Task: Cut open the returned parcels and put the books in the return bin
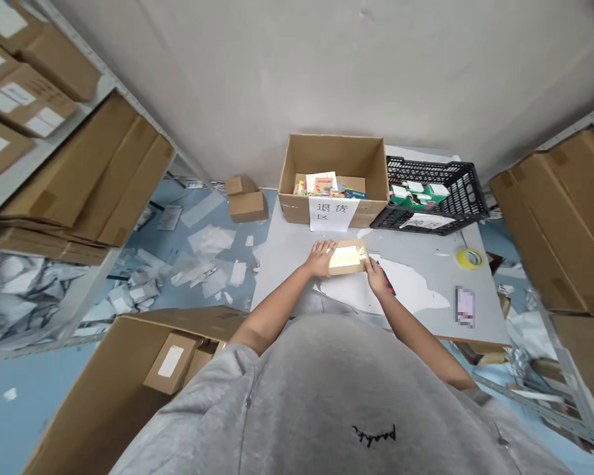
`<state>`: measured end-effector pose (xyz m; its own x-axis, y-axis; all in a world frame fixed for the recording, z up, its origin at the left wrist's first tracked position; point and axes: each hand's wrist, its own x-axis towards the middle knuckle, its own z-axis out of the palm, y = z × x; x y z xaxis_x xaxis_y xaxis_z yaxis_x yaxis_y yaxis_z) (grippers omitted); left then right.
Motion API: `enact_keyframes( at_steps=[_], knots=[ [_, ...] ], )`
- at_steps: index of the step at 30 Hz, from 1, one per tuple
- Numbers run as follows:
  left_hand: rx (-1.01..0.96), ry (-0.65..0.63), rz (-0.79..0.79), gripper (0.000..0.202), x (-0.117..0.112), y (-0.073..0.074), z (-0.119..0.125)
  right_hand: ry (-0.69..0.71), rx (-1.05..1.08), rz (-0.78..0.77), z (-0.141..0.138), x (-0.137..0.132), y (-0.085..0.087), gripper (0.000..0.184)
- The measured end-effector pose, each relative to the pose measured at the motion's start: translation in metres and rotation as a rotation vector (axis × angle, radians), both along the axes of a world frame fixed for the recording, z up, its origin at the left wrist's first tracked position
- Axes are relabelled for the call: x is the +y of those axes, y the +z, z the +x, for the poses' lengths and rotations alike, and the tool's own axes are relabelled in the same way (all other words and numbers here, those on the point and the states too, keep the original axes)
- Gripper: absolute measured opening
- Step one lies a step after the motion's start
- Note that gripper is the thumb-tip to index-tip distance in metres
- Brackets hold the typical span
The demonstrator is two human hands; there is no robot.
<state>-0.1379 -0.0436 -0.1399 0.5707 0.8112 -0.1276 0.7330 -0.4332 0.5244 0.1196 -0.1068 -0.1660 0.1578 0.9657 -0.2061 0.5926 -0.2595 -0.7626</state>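
A small brown cardboard parcel (349, 256) with a shiny label on top lies on the grey table (426, 251) in front of me. My left hand (321, 257) rests with fingers spread on its left end. My right hand (376, 275) presses against the parcel's right end, fingers curled round a thin red and black tool (388, 282), whose tip pokes out below the hand.
An open carton (332, 177) with a paper sign holds colourful items at the table's back. A black crate (433, 194) sits to its right. A yellow tape roll (470, 257) lies right. Cartons stand on the floor and shelves on both sides.
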Motion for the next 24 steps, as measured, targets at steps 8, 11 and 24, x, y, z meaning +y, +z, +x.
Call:
enact_keyframes(
  at_steps=[8,11,24],
  knots=[
    [0.093,0.189,-0.087,0.123,-0.01,-0.03,0.041,-0.043,0.016,-0.157,0.049,-0.009,-0.029,0.049],
    [0.153,0.611,-0.158,0.121,-0.027,-0.036,0.051,-0.12,-0.152,-0.178,0.072,-0.005,-0.047,0.046],
    [0.099,0.975,-0.666,0.099,-0.012,-0.05,0.048,-0.023,-0.473,-0.391,0.112,0.026,-0.111,0.037]
  ],
)
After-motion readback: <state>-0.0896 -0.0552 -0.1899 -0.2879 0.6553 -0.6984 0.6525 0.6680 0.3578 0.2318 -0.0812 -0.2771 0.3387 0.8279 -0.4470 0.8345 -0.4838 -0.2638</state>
